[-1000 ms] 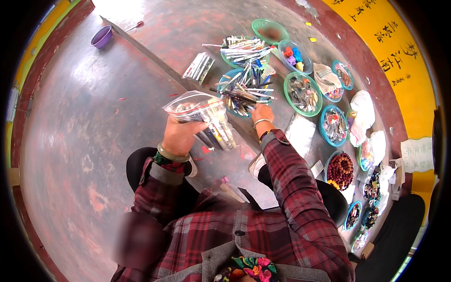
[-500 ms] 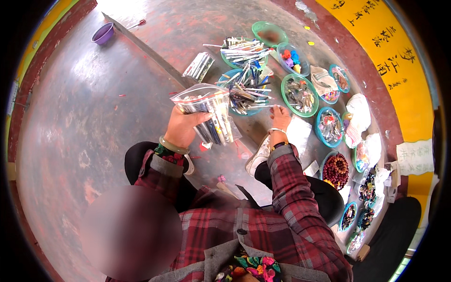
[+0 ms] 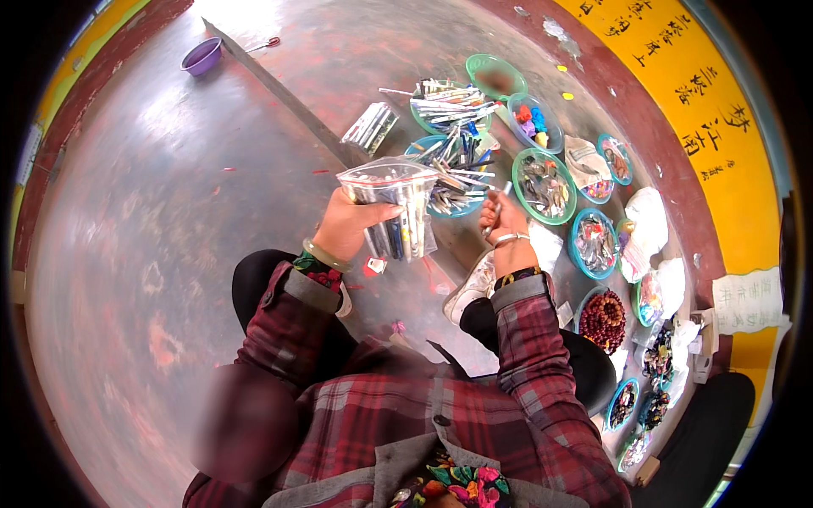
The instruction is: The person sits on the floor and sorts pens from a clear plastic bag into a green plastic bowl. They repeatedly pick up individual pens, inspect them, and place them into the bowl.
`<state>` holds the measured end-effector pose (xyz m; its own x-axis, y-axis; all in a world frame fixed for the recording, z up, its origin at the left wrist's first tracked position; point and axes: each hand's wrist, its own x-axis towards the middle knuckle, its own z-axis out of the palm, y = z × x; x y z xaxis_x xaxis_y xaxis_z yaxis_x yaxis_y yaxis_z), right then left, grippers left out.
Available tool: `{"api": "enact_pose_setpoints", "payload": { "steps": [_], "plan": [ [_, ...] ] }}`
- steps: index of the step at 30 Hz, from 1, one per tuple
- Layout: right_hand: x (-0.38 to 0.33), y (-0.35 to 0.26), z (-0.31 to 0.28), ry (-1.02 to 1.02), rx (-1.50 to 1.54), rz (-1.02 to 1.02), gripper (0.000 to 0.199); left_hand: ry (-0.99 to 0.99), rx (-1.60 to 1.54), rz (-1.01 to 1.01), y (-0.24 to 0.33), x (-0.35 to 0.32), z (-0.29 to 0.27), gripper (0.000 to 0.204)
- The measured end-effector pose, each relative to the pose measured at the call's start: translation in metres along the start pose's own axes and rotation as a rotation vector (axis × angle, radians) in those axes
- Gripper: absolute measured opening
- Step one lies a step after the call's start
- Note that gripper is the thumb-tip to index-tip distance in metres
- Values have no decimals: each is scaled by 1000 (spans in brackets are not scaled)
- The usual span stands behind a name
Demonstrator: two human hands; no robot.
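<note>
My left hand (image 3: 349, 227) grips a clear zip bag (image 3: 391, 179) with a red seal line, its thumb across the front; several pens (image 3: 405, 222) stand inside it. To the right, my right hand (image 3: 503, 218) is closed round a slim whitish pen (image 3: 507, 188), held with its tip pointing up. Just beyond both hands is a blue basket (image 3: 460, 206) heaped with dark and light pens. Behind it a green basket (image 3: 421, 121) carries a pile of mostly white pens. A clear pack of white pens (image 3: 370, 127) lies on the floor left of the baskets.
Along the right wall stand several baskets: a green one with small packets (image 3: 544, 186), a blue one (image 3: 594, 244), and one with dark red beads (image 3: 603, 322). A purple bowl (image 3: 201, 57) and scissors (image 3: 269, 42) lie far left. Another person's dark-clad leg (image 3: 703, 432) shows lower right.
My right hand has drawn back slightly from the blue basket, and the pen in it has turned from lying sideways to pointing up. The bag in my left hand has shifted a little right.
</note>
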<state>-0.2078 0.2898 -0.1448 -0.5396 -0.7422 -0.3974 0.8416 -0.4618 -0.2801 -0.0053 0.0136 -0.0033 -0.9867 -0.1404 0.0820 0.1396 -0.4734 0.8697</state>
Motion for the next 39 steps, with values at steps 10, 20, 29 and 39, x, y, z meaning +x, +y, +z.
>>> {"api": "enact_pose_setpoints", "payload": {
  "steps": [10,20,29,39],
  "plan": [
    [-96,12,266,65,-1220,-191,33,-30,49,1,-1,-4,-4,39],
    [-175,-6,279,65,-1450,-559,21,-196,182,-153,4,-15,8,33],
    [-175,14,276,-76,-1529,-580,18,-217,307,-197,-3,-13,17,32],
    [-175,9,277,-138,-1694,-595,16,-209,378,-246,-2,-15,20,30]
  ]
}}
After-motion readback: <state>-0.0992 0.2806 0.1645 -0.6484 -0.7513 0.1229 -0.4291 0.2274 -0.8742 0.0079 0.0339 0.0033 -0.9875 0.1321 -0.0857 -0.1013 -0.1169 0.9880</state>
